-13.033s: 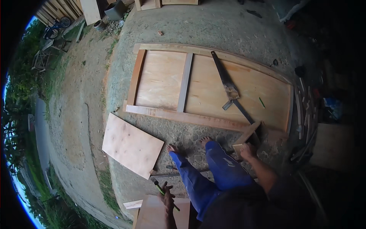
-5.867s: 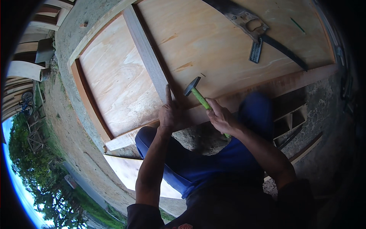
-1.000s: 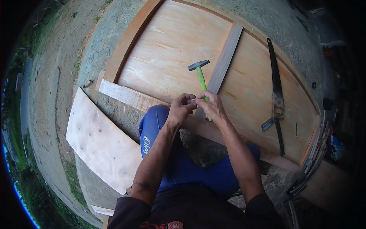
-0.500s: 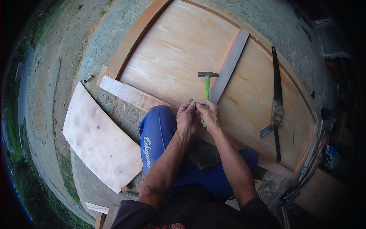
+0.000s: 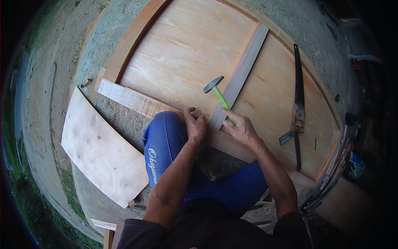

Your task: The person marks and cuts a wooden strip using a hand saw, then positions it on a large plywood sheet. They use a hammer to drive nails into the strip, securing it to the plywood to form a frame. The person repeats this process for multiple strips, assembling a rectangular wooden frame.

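Left hand [image 5: 196, 127] parted from right hand [image 5: 243, 130]; hammer [image 5: 220, 97] tilted leftward.

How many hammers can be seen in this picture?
1: the green-handled hammer in the right hand, its head over the plywood panel. The dark right edge could hide others.

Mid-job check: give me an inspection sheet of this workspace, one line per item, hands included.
Surface: framed wooden panel lying on rough concrete.
Work pieces: grey-brown crosspiece across the panel; hammer with green handle, head raised.
Clutter: handsaw, metal-handled square and thin green stick on the panel's right part; plywood sheet at the left.
Hands: right hand grips the hammer; left hand is at the near rail, fingers curled, contents unclear.
Cables: nothing seen; right edge too dark to judge.
Surroundings: dirt and grass left, wood strips right.
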A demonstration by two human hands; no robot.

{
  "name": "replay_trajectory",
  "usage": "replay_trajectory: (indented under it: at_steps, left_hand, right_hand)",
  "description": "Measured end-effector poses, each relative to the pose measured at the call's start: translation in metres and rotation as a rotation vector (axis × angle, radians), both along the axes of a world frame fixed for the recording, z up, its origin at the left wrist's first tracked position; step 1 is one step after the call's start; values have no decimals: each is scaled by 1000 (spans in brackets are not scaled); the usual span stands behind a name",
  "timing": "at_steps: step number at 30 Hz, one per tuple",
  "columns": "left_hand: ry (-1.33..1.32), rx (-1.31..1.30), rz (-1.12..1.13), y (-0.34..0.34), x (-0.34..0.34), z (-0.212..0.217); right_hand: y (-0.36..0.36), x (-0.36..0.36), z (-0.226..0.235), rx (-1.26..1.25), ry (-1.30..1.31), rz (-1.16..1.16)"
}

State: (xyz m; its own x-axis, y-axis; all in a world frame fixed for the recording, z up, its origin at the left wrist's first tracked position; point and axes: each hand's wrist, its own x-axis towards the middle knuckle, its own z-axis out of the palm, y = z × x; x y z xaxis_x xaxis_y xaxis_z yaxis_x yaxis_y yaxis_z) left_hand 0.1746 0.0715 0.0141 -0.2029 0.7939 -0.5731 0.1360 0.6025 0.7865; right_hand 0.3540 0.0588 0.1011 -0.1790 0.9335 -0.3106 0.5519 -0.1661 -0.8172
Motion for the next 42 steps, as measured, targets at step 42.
replay_trajectory:
  at_steps: [42]
  left_hand:
    - [159, -53, -118, -3, -2, -10]
  right_hand:
    - [112, -14, 86, -341, -470, 503]
